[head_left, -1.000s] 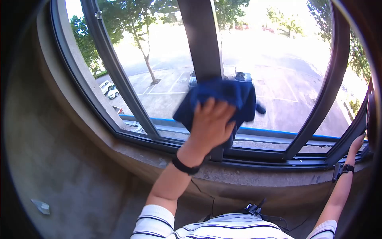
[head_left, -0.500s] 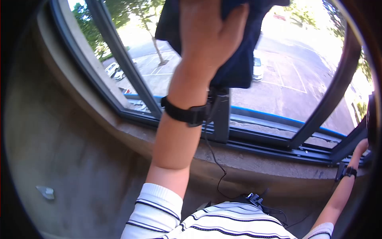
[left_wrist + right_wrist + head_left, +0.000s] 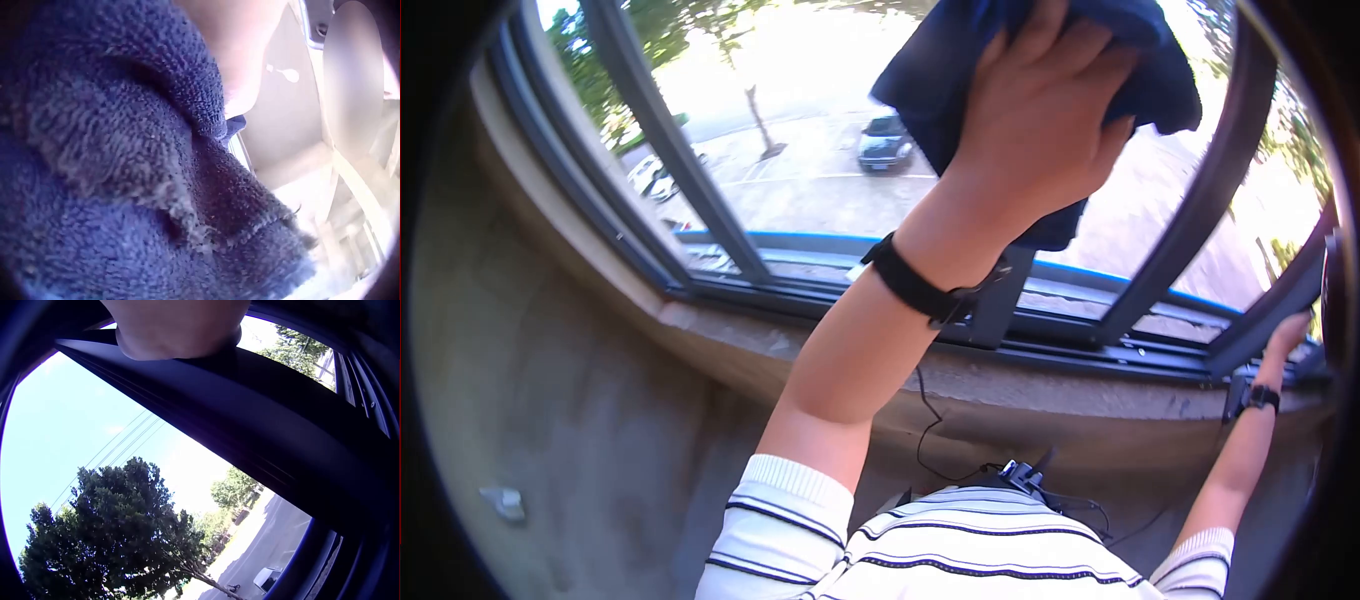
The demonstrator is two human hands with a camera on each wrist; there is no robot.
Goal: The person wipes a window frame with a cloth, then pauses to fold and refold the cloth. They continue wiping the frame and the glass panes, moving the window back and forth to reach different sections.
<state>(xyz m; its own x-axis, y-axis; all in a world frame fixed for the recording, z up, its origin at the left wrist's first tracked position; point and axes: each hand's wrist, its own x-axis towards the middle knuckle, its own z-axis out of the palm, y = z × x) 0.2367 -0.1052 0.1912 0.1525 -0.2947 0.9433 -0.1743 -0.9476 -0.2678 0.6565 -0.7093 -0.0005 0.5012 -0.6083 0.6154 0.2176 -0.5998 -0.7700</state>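
Observation:
My left hand (image 3: 1045,120) grips a dark blue terry towel (image 3: 930,95), high up in front of the window glass, with its back toward the head camera and its fingers spread over the fabric. Thick folds of the towel (image 3: 119,150) fill much of the left wrist view, where the fingers are hidden. At the far right, my right hand (image 3: 1288,335) rests at a dark window frame bar (image 3: 1260,335). Part of that hand (image 3: 181,331) shows at the top of the right wrist view, against the bar; its fingers do not show.
A rough concrete sill (image 3: 800,345) runs below the window track. Dark upright bars (image 3: 675,140) divide the glass. Outside are trees and a parked car (image 3: 885,143). A black cable (image 3: 928,410) hangs near the person's striped shirt (image 3: 980,545).
The left hand with the towel has gone up from the lower middle of the window, then shifted right and slightly down in view. The right hand stays at the frame.

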